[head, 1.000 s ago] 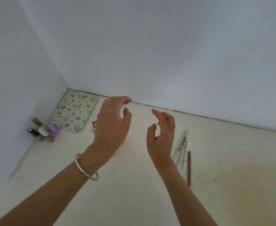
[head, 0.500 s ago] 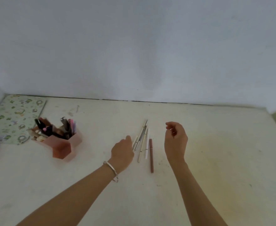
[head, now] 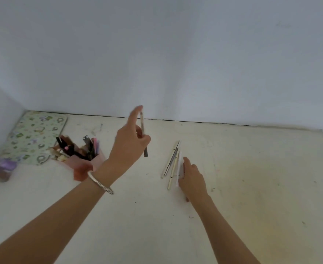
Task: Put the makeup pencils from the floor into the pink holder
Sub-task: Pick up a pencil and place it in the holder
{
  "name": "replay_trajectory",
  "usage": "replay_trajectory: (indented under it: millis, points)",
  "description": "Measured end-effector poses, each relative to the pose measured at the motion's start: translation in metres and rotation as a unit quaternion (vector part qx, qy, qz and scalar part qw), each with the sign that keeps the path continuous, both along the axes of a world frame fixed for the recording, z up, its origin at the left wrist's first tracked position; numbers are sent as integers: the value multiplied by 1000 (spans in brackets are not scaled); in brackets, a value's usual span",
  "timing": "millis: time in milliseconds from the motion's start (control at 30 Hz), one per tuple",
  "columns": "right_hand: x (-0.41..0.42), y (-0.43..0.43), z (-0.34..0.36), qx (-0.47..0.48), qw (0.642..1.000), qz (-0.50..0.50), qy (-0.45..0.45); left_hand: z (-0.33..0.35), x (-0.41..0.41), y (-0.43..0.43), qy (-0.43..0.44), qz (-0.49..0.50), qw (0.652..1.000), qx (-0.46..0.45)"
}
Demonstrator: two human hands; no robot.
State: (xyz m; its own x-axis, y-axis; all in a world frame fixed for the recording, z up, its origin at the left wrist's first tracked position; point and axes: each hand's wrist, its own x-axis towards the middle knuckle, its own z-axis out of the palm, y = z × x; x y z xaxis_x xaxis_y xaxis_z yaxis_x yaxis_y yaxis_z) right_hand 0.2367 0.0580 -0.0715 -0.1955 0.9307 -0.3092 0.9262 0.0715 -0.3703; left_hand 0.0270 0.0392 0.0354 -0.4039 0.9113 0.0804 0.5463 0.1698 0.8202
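Observation:
My left hand point(head: 128, 143) is raised above the floor and pinches a slim makeup pencil point(head: 143, 134) upright, just right of the pink holder point(head: 80, 168). The holder stands on the floor, full of several pencils and brushes. Three light pencils point(head: 173, 161) lie side by side on the floor to the right. My right hand point(head: 192, 178) is down at their right edge, fingers curled over a brown pencil. Only the dark tip of that brown pencil point(head: 187, 200) shows below the hand.
A green patterned mat point(head: 33, 136) lies in the left corner behind the holder. Small bottles with purple caps point(head: 0, 167) stand at the far left. The wall point(head: 175, 73) runs close behind everything. Bare floor point(head: 261, 178) stretches to the right.
My left hand has lifted one pencil off the pile and carried it up and left toward the holder. My right hand has dropped from mid-air onto the pencils.

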Motion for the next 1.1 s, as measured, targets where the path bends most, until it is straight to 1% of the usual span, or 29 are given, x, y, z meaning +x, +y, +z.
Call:
replay_trajectory:
  millis: [33,100,167,233,267,333,400,533,600,667,700,800,867,1000,1033,1100]
  points:
    - [-2,3,7,16,999,-17,25,8,-12,-4,2,24,999,26]
    - [-9,10,27,91,987,-57,120,23,-45,-14,7,75,993,89]
    - [-25,13,51,157,950,-89,255,34,-79,-29,24,123,984,129]
    - [-48,11,74,193,898,-103,382,36,-105,-43,45,160,978,130]
    - [-59,8,84,204,875,-98,428,33,-113,-48,57,167,977,120]
    - [-86,0,101,222,840,-74,490,23,-124,-56,79,167,979,91]
    - [-108,-8,110,237,821,-48,516,12,-128,-59,101,163,979,63]
    - [-144,-25,111,247,808,-8,535,-4,-132,-61,203,132,970,22]
    - [-156,-32,107,240,807,-3,540,-5,-133,-60,256,108,960,-25]
    - [-166,-39,103,234,806,4,544,-2,-135,-62,305,104,944,-71]
    - [-171,-42,101,231,805,11,546,0,-137,-64,308,117,942,-60]
    - [-187,-48,93,225,808,35,543,14,-149,-71,265,179,947,39]
    - [-195,-50,84,217,817,63,531,25,-157,-76,240,200,946,83]
    - [-207,-51,62,211,856,129,454,36,-165,-83,201,205,953,100]
    - [-209,-52,57,231,863,150,424,37,-165,-84,184,205,956,99]
    - [-212,-52,46,304,866,190,349,38,-161,-84,154,205,961,101]
